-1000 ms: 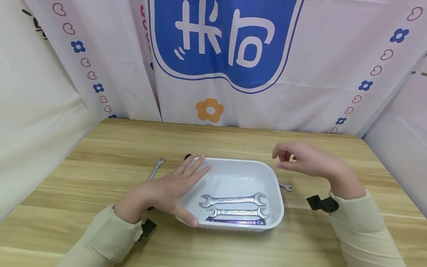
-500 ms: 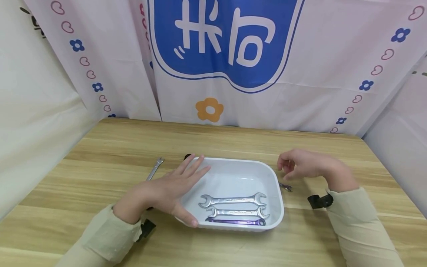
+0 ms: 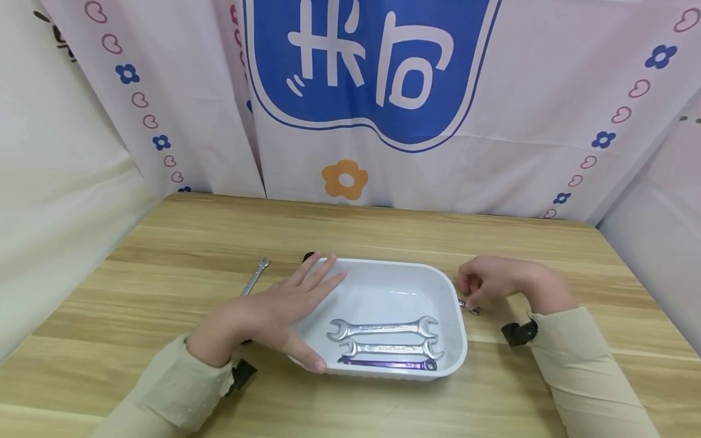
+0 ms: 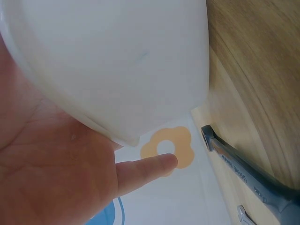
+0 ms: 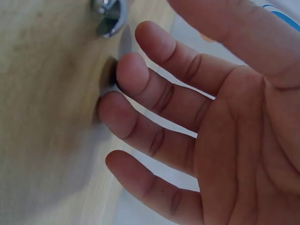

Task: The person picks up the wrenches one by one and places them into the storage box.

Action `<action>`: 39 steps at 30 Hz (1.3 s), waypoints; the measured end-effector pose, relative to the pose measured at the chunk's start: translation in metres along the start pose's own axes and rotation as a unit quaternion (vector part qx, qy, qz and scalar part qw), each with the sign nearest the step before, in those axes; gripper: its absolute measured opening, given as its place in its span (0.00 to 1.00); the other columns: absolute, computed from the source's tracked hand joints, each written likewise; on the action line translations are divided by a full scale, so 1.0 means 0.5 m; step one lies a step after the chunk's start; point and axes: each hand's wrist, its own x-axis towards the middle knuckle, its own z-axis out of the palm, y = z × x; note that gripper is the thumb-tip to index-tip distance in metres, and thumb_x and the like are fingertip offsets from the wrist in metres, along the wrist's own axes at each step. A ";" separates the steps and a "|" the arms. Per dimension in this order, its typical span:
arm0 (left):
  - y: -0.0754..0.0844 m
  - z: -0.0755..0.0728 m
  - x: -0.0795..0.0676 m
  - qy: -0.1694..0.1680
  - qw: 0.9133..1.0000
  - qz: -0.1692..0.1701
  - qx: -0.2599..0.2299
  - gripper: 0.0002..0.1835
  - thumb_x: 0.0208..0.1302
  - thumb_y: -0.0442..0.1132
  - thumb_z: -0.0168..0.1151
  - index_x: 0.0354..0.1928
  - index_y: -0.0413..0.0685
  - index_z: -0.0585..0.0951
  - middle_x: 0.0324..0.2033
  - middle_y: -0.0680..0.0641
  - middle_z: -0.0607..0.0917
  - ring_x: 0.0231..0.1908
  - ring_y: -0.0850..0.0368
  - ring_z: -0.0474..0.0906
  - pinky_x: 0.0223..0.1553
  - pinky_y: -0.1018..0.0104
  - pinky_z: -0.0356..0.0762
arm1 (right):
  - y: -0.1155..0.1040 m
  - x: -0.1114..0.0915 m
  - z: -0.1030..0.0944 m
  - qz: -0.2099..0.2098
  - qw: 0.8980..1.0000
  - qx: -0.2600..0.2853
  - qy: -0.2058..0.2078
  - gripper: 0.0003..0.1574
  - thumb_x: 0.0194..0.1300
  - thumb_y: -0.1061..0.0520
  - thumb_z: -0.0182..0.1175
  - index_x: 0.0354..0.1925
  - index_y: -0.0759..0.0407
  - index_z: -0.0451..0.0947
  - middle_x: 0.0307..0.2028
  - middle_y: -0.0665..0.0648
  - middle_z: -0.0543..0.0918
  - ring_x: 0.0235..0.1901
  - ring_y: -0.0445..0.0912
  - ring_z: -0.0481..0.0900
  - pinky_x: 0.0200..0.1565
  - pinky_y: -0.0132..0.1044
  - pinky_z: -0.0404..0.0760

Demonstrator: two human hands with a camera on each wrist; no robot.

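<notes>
A white plastic tray (image 3: 383, 286) holds two silver open-end wrenches (image 3: 383, 328) and a purple-tinted wrench (image 3: 389, 364). My left hand (image 3: 279, 310) lies spread over the tray's left side, its thumb at the near rim and fingertips at the far-left rim. In the left wrist view its palm is against the tray wall. My right hand (image 3: 493, 281) is low by the tray's right side, fingers loosely bent around a small silver wrench (image 3: 474, 310). The right wrist view shows that wrench's end (image 5: 110, 21) just beside the fingertips, apart from them; the thumb tip is out of frame.
Left of the tray lies another silver wrench (image 3: 255, 277), partly behind my left hand. A dark wrench (image 4: 248, 171) lies beside the tray in the left wrist view. The wooden table (image 3: 350, 228) ends at a printed cloth backdrop (image 3: 438, 176).
My right hand has come down and slightly right onto the small wrench beside the tray, now covering part of it. The left hand and the tray have stayed put.
</notes>
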 end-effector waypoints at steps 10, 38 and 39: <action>-0.001 0.003 0.000 0.003 1.000 -0.003 0.003 0.72 0.43 0.71 0.73 0.80 0.53 0.39 0.78 0.47 0.26 0.76 0.40 0.16 0.67 0.24 0.44 | -0.006 0.014 0.006 0.032 0.999 -0.013 0.002 0.13 0.51 0.65 0.71 0.31 0.59 0.74 0.25 0.51 0.72 0.28 0.44 0.70 0.33 0.35 0.69; 0.001 0.002 0.002 0.007 1.000 -0.005 0.005 0.71 0.43 0.70 0.74 0.80 0.54 0.40 0.78 0.48 0.26 0.76 0.38 0.19 0.64 0.21 0.48 | 0.024 0.015 0.000 0.052 0.995 -0.069 0.049 0.09 0.51 0.67 0.63 0.22 0.56 0.74 0.23 0.50 0.74 0.25 0.43 0.71 0.29 0.35 0.70; 0.001 0.002 0.003 0.006 1.000 -0.006 0.006 0.71 0.43 0.70 0.74 0.80 0.54 0.40 0.78 0.48 0.26 0.76 0.38 0.19 0.64 0.21 0.48 | 0.024 0.016 0.000 0.057 0.995 -0.069 0.048 0.10 0.51 0.67 0.63 0.22 0.56 0.73 0.23 0.51 0.74 0.25 0.44 0.71 0.29 0.35 0.69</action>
